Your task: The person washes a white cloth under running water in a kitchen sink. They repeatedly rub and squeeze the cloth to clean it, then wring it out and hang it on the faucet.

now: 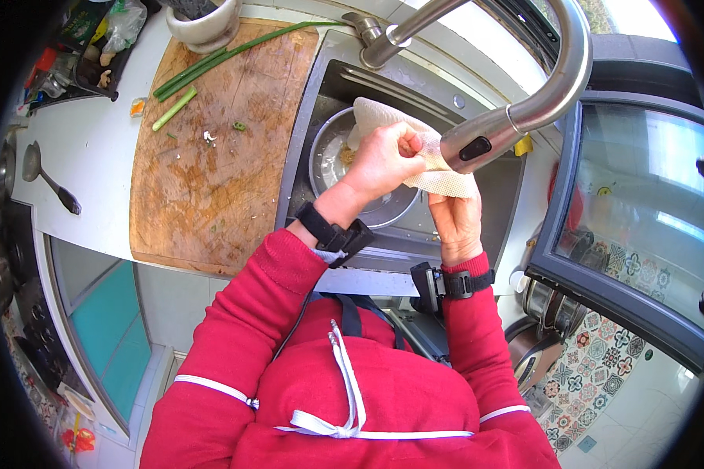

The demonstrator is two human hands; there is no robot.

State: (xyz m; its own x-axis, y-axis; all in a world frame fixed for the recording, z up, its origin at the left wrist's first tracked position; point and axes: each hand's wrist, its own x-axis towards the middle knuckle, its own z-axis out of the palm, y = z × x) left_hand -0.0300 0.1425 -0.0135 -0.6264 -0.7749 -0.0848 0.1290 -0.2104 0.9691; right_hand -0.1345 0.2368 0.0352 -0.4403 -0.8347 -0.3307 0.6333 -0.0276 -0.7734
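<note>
Over the sink (493, 225), I hold a cream-coloured open-mesh cloth (446, 184) with both hands. My left hand (381, 158) pinches its near side, fingers curled in. The cloth's lower right corner is gripped by my right hand (457, 220), whose fingertips are partly hidden behind it. Below, a round stainless steel bowl (316, 170) sits in the sink, with some tan, fibrous-looking matter (347, 156) in it. The cloth and my left hand cover much of the bowl. The pull-down head of the tap (475, 146) hangs close to the cloth, hiding part of it.
Left of the sink lies a wooden cutting board (211, 193) with spring onions (234, 55) and small scraps. A stone mortar (205, 29) stands at its far edge. A spoon (50, 179) rests on the counter. An open window sash (628, 193) juts in on the right.
</note>
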